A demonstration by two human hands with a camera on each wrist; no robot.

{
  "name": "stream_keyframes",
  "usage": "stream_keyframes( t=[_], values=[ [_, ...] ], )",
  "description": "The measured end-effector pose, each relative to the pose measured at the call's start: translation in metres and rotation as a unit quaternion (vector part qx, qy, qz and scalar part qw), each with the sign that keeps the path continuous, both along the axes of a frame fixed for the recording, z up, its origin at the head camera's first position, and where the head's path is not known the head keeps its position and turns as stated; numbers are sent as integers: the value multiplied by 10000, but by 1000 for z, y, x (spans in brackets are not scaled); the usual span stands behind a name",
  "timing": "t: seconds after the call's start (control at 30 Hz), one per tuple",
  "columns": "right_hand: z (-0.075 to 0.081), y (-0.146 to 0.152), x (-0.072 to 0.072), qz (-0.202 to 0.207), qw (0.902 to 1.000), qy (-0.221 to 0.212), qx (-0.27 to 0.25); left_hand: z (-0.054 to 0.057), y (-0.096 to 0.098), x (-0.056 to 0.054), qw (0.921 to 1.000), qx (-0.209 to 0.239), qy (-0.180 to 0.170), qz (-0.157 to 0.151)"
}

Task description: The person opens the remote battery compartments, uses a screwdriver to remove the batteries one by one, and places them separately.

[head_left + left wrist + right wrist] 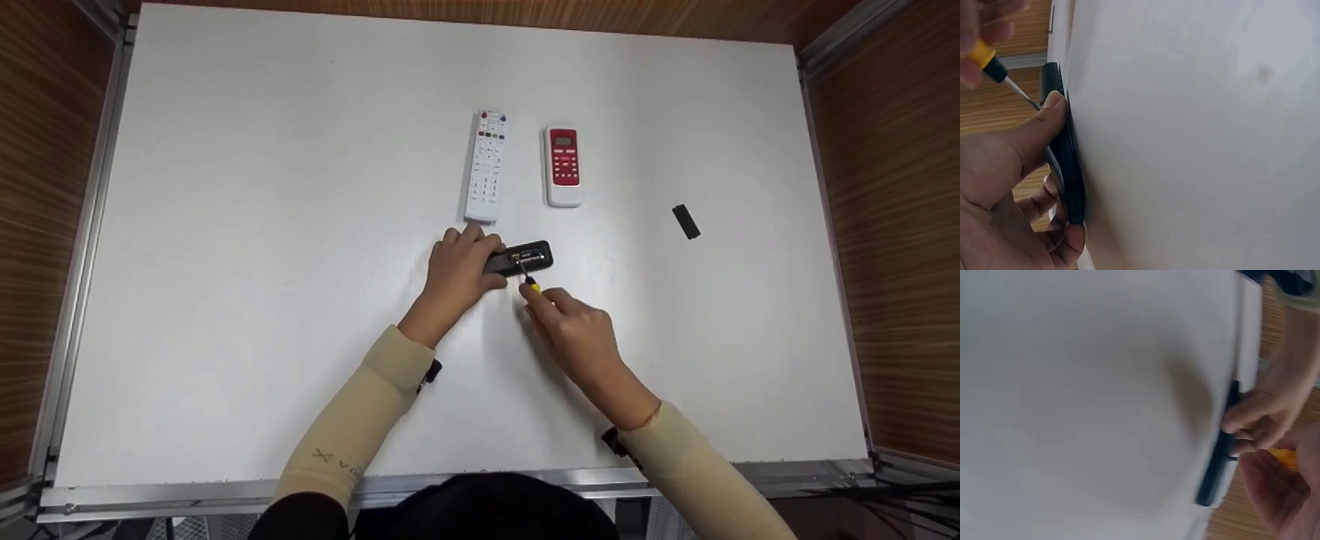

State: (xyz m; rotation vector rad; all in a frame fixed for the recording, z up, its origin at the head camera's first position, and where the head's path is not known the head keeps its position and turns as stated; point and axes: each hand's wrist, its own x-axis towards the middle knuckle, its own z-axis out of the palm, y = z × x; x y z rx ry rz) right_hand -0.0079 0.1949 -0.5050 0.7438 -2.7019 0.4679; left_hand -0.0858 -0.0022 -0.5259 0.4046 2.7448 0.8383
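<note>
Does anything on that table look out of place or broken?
A small black piece lies alone at the right, probably the cover off the black remote, whose battery compartment is open. It seems deliberate: the right hand holds a screwdriver there.

1. I see black on the held remote (501,262); yellow handle, dark collar and silvery shaft on the screwdriver (995,70).
2. The slim remote (487,169) is white, dotted with red and blue buttons.
3. The shorter remote (565,166) is white with a red panel.
4. Small strip (686,222): black.
5. White tabletop (262,187), brown wood-grain panels (892,225), beige sleeves (358,416).
</note>
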Motion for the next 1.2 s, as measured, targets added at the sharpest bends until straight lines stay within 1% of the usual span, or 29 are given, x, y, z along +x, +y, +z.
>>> stream_keyframes(
  t=[0.03, 0.1, 0.17, 0.23, 0.3, 0.37, 0.53, 0.63, 0.7, 0.77, 0.87, 0.93, 1.03, 1.13, 1.2],
  values=[
    [-4, 4, 2, -55, 9999, 102, -124, 0, -1, 0, 10000, 10, -20, 16],
    [-7, 13, 1, -242, 9981, 35, -572, -1, -2, -1, 10000, 43, -27, 33],
    [-2, 21, -3, -501, 9920, -345, -1108, -1, -3, -1, 10000, 78, -22, 25],
    [5, 28, -9, -735, 9811, -832, -1585, -1, -3, -1, 9999, 97, -27, 21],
    [14, 33, -17, -918, 9722, -1188, -1799, -1, -2, 0, 9999, 98, -41, 26],
    [21, 39, -25, -1037, 9673, -1377, -1861, -1, -1, 0, 9999, 102, -68, 21],
    [32, 47, -40, -1050, 9715, -1496, -1506, 1, 1, 1, 9998, 132, -117, -8],
    [39, 49, -48, -964, 9722, -1705, -1284, 2, 2, 1, 9999, 121, -122, -8],
    [47, 49, -54, -835, 9709, -1949, -1112, 3, 2, 1, 9999, 110, -126, -11],
    [55, 48, -62, -657, 9699, -2193, -830, 4, 3, 1, 9999, 110, -127, -10],
    [70, 42, -76, -270, 9670, -2530, -134, 6, 3, 2, 9999, 96, -112, -33],
    [80, 35, -87, 21, 9624, -2681, 431, 7, 4, 2, 9999, 115, -82, -44],
    [90, 24, -106, 426, 9477, -2960, 1119, 9, 4, 1, 9999, 150, -48, -42],
    [93, 18, -125, 595, 9312, -3310, 1404, 9, 5, 1, 9999, 151, -31, -29],
    [91, 18, -136, 564, 9238, -3538, 1351, 9, 6, 0, 9999, 96, -44, -58]
  ],
)
